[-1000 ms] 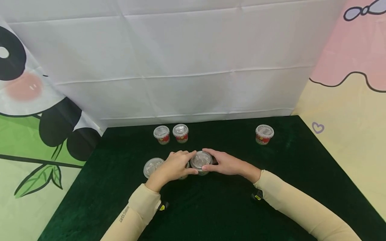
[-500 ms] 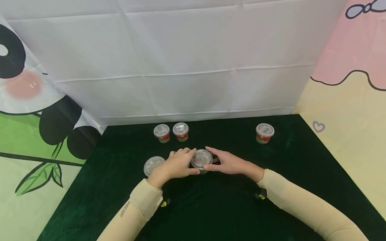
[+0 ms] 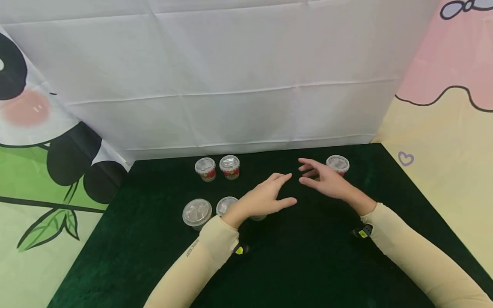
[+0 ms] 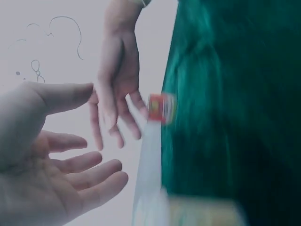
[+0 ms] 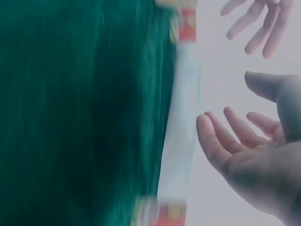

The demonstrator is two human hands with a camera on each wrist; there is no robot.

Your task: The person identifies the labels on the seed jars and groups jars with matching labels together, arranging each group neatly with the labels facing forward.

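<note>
My left hand (image 3: 265, 197) is in the air over the front row of lidded plastic tubs, holding nothing, its fingers stretched to the right. Beneath it a clear-lidded tub (image 3: 258, 217) is mostly hidden. Two more front tubs stand left of it, one tub (image 3: 226, 205) partly behind the left wrist and one wide-lidded tub (image 3: 197, 212) in plain sight. My right hand (image 3: 325, 181) hangs beside the far-right tub (image 3: 338, 163), covering its lower part, with fingers spread and nothing in them. In the left wrist view both palms face each other, apart.
Two red-labelled tubs, a left one (image 3: 206, 169) and a right one (image 3: 230, 167), stand at the back of the dark green cloth-covered table (image 3: 292, 265). A white curtain (image 3: 246, 85) rises along the back edge. Printed drapes hang at both sides.
Both hands have left the front tub they were around. They have moved up and to the right, the right hand reaching the far-right tub. The tubs appear to stand where they were.
</note>
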